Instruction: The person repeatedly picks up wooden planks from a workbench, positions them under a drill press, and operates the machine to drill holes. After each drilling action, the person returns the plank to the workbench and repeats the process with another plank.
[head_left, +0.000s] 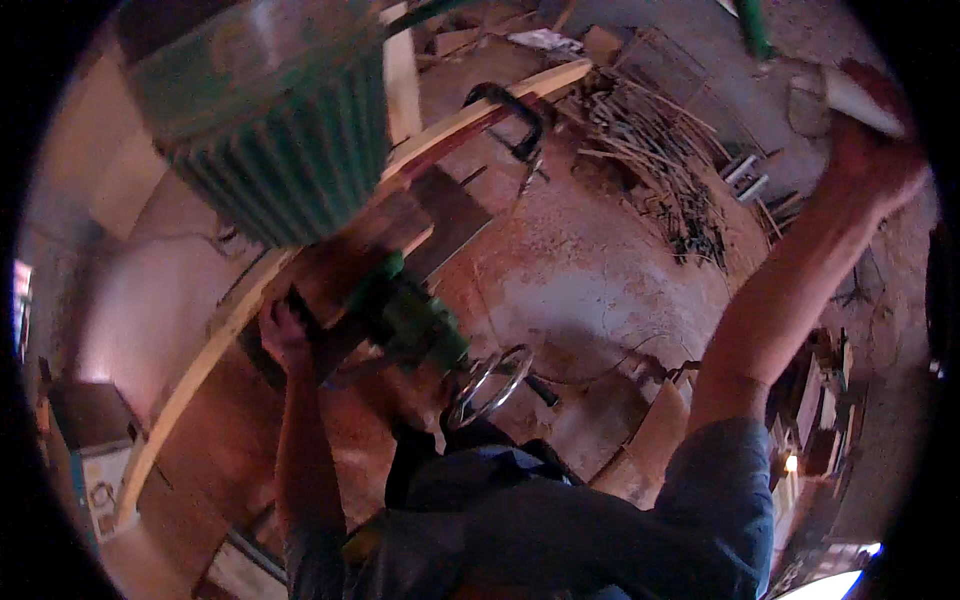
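Dim, reddish cast, soft blur, fisheye vignette

Dusty concrete floor (590, 270), scrap sticks (660, 160) nr wall.

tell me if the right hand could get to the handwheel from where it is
Probably yes, but not at once. The right hand is raised far out to the side, gripping a pale piece. The handwheel sits low by the body, with nothing visible across it, so the arm would have to swing down.
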